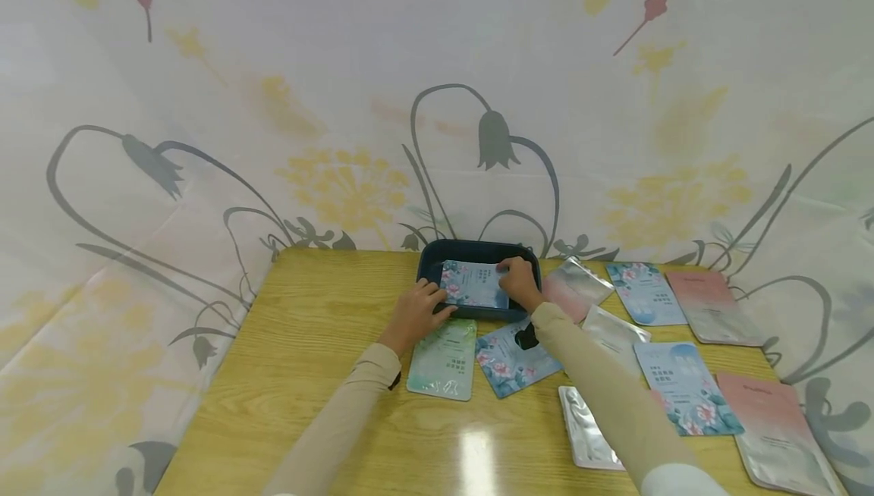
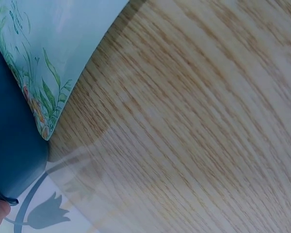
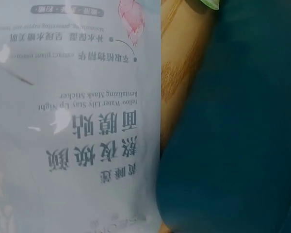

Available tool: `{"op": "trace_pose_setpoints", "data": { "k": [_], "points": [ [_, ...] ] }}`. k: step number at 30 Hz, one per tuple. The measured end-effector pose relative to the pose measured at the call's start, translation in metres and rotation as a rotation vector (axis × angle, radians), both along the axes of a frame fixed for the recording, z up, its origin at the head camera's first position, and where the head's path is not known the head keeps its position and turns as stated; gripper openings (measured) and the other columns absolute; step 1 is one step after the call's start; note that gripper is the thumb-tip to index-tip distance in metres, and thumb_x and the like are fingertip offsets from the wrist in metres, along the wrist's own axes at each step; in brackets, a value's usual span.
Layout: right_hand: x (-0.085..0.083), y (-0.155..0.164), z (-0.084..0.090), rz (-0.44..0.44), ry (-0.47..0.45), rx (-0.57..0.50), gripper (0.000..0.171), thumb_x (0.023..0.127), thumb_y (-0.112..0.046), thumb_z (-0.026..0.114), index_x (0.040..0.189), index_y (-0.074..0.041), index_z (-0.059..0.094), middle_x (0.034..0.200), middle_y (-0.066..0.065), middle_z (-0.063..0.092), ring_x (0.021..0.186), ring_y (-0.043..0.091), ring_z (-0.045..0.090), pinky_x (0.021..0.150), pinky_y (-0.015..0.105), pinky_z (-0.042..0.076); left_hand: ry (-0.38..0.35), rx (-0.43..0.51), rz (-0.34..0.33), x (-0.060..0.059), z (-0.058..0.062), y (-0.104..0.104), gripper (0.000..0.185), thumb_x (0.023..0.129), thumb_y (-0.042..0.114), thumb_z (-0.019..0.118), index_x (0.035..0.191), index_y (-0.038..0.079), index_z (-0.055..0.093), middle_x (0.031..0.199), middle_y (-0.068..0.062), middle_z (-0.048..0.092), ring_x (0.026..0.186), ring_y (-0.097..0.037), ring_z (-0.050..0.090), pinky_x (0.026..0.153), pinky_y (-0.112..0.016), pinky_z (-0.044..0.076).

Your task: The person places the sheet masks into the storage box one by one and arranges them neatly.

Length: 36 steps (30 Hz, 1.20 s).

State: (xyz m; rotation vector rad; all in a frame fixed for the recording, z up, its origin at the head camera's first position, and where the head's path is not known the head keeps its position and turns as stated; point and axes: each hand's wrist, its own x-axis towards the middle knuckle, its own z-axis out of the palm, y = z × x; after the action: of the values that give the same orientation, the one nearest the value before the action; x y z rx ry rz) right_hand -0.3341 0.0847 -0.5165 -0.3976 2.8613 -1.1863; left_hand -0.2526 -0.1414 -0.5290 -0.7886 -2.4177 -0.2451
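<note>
Blue floral rectangular foil sachet point(image 1: 474, 284) is pinched at both ends by left hand point(image 1: 415, 314) and right hand point(image 1: 519, 280), over dark-blue plastic tray point(image 1: 430, 255).

The pink packet point(image 1: 781, 435) is cut off by the head view's bottom edge; the silver packet point(image 1: 587, 431) is partly hidden by a sleeve point(image 1: 608, 390).

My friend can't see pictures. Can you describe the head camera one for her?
Two hands, left hand and right hand, hold a blue flowered mask packet over a dark blue plastic tray on a wooden table. More flat packets lie nearby, including a green packet.
</note>
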Motion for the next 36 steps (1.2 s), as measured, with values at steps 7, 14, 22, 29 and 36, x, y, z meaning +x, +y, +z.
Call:
{"op": "trace_pose_setpoints", "data": {
  "k": [7,14,22,29,36],
  "points": [
    [0.001,0.000,0.003,0.040,0.076,0.007,0.045,0.063,0.015,0.040,0.103,0.008,0.060,0.078,0.027,0.060,0.044,0.012,0.007,0.040,0.025,0.015,0.024,0.013,-0.014,0.000,0.000,-0.001,0.022,0.075,0.036,0.068,0.077,0.015,0.060,0.073,0.002,0.052,0.065,-0.014,0.046,0.057,-0.024,0.043],
    [0.008,0.004,0.017,0.126,0.093,-0.027,0.032,0.072,0.006,0.051,0.101,0.001,0.063,0.100,0.016,0.061,0.077,0.029,0.056,0.066,0.037,0.046,0.031,0.023,-0.005,0.000,0.002,0.000,0.023,0.074,0.035,0.069,0.077,0.014,0.061,0.074,0.001,0.053,0.066,-0.015,0.046,0.059,-0.025,0.043],
    [0.019,0.007,0.035,0.177,0.054,-0.093,0.020,0.076,-0.004,0.063,0.097,-0.003,0.065,0.098,0.015,0.062,0.086,0.028,0.059,0.071,0.037,0.048,0.013,0.015,0.008,0.000,0.001,0.000,0.022,0.074,0.036,0.068,0.077,0.015,0.061,0.074,0.001,0.053,0.067,-0.015,0.047,0.060,-0.026,0.044],
    [0.031,0.009,0.050,0.214,-0.005,-0.144,0.018,0.078,-0.006,0.065,0.096,-0.004,0.064,0.098,0.018,0.061,0.082,0.024,0.060,0.068,0.033,0.048,-0.012,0.007,0.020,0.000,0.000,0.000,0.022,0.075,0.037,0.068,0.078,0.015,0.062,0.074,0.001,0.053,0.067,-0.015,0.046,0.061,-0.026,0.044],
    [0.050,0.014,0.064,0.242,-0.055,-0.214,0.018,0.078,-0.006,0.064,0.096,-0.004,0.064,0.097,0.014,0.061,0.080,0.023,0.060,0.067,0.032,0.049,-0.005,0.038,-0.001,0.001,0.002,0.000,0.021,0.074,0.034,0.069,0.077,0.014,0.061,0.072,0.001,0.052,0.065,-0.015,0.045,0.058,-0.026,0.044]
  ]
}}
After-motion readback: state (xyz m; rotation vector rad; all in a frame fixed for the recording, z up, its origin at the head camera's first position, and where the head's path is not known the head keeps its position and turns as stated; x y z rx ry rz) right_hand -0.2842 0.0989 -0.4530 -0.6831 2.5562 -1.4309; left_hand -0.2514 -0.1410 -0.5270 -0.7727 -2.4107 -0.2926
